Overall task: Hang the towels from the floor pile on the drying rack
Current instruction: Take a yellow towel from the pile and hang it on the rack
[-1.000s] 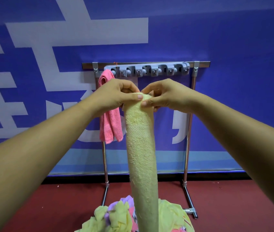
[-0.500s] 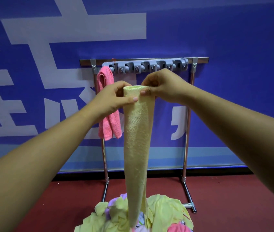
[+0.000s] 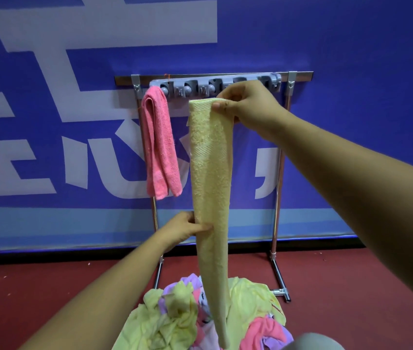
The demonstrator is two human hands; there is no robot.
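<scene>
A long yellow towel (image 3: 210,168) hangs folded lengthwise in front of the drying rack (image 3: 298,79). My right hand (image 3: 245,107) pinches its top end just below the grey clip strip (image 3: 175,87). My left hand (image 3: 185,228) pinches the towel's left edge about halfway down. The towel's lower tip dangles over the floor pile (image 3: 175,317) of yellow, pink and purple towels. A pink towel (image 3: 160,145) hangs folded over the rack's left end.
The metal rack stands on a red floor (image 3: 36,286) against a blue banner wall (image 3: 351,122). Its right leg and foot (image 3: 279,279) reach toward the pile. A grey rounded shape (image 3: 311,342) shows at the bottom edge.
My left hand let go of the towel's top and dropped to its middle edge. My right hand lifted the top end closer to the clip strip.
</scene>
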